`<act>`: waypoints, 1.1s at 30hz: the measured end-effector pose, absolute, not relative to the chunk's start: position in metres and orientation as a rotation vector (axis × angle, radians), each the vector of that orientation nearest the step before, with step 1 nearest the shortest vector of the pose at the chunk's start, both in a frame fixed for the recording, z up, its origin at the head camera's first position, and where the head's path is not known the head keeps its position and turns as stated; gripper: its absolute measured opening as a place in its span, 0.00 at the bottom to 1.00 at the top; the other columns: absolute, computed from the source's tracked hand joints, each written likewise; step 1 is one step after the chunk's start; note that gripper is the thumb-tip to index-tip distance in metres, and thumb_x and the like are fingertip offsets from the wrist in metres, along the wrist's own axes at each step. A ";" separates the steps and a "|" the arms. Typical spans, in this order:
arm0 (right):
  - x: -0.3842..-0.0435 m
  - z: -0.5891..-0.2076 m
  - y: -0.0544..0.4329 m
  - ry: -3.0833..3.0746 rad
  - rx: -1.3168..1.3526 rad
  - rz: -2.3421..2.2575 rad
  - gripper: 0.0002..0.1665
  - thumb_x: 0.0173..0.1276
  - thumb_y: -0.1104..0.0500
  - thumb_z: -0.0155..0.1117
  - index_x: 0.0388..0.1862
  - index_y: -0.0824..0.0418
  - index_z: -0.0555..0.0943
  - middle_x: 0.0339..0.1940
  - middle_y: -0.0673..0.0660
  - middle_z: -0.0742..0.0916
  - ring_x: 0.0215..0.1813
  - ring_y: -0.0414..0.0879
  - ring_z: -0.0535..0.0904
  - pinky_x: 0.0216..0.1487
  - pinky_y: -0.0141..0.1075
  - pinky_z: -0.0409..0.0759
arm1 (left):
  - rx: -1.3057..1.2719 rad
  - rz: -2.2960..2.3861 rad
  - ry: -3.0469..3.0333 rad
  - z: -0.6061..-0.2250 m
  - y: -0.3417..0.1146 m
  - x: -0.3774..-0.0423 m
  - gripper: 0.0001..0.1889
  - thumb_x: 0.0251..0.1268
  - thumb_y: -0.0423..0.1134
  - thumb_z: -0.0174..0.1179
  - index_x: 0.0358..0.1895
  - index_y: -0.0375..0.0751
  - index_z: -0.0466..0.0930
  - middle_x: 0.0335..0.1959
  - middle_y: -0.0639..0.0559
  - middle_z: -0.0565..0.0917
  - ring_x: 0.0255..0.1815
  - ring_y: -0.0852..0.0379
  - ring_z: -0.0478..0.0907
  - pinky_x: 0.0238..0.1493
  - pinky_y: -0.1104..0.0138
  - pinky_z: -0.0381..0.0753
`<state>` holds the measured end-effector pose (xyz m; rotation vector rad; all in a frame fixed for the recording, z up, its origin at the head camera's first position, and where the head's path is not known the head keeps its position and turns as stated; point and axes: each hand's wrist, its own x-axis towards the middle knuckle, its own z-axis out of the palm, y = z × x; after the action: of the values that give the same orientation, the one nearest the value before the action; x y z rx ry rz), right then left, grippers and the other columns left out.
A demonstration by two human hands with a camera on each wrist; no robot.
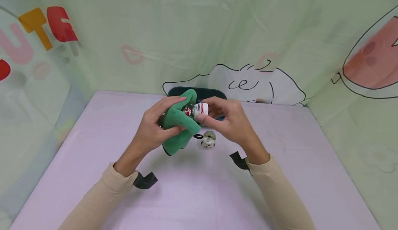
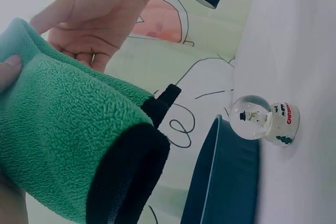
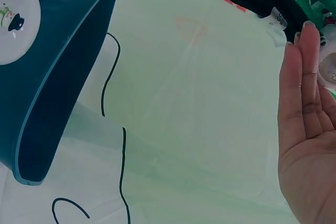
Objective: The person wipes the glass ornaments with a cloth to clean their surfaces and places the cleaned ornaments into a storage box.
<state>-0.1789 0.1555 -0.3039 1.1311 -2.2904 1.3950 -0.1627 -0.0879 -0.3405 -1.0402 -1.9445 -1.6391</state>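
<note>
My left hand (image 1: 155,119) grips a fluffy green cloth (image 1: 177,119) with black edging. The cloth wraps partly round a small snow globe (image 1: 201,109) with a white base, lettered in red. Thumb and fingers of my right hand (image 1: 228,117) pinch that base, which sticks out of the cloth's right side. The globe's glass end is mostly hidden in the folds. Below the hands, a second snow globe (image 1: 208,140) stands upright on the table; a snowman shows inside its clear ball (image 2: 251,117) in the left wrist view.
A dark blue bin (image 1: 214,92) stands at the table's back edge, partly behind the hands; its opening shows in the right wrist view. The table has a pale lilac cover (image 1: 186,202). Printed curtains (image 1: 186,33) enclose the back and sides.
</note>
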 end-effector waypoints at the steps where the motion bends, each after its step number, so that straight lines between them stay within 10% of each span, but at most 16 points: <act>1: -0.179 -0.304 0.155 -2.288 1.130 1.427 0.15 0.64 0.65 0.73 0.50 0.63 0.84 0.34 0.50 0.88 0.32 0.41 0.86 0.38 0.35 0.87 | -1.039 -1.645 -1.944 -0.340 -0.088 -0.162 0.35 0.51 0.21 0.74 0.67 0.36 0.76 0.64 0.44 0.78 0.62 0.48 0.76 0.57 0.61 0.83; 23: -0.182 -0.306 0.154 -2.089 1.298 1.482 0.38 0.52 0.77 0.77 0.64 0.69 0.78 0.57 0.61 0.82 0.56 0.50 0.81 0.57 0.41 0.83 | -1.007 -1.737 -1.957 -0.341 -0.090 -0.166 0.33 0.54 0.21 0.71 0.67 0.38 0.76 0.59 0.45 0.81 0.52 0.51 0.80 0.48 0.62 0.86; 33: -0.187 -0.304 0.158 -1.968 1.397 1.315 0.27 0.56 0.75 0.76 0.56 0.70 0.81 0.57 0.64 0.83 0.63 0.54 0.79 0.65 0.42 0.78 | -0.997 -1.805 -1.972 -0.339 -0.088 -0.167 0.34 0.54 0.22 0.70 0.68 0.39 0.75 0.59 0.46 0.81 0.49 0.51 0.81 0.46 0.63 0.86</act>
<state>-0.1870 0.1578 -0.3038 1.3968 -1.9685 1.3145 -0.1670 -0.0879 -0.3394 -0.9974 -1.9718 -1.8046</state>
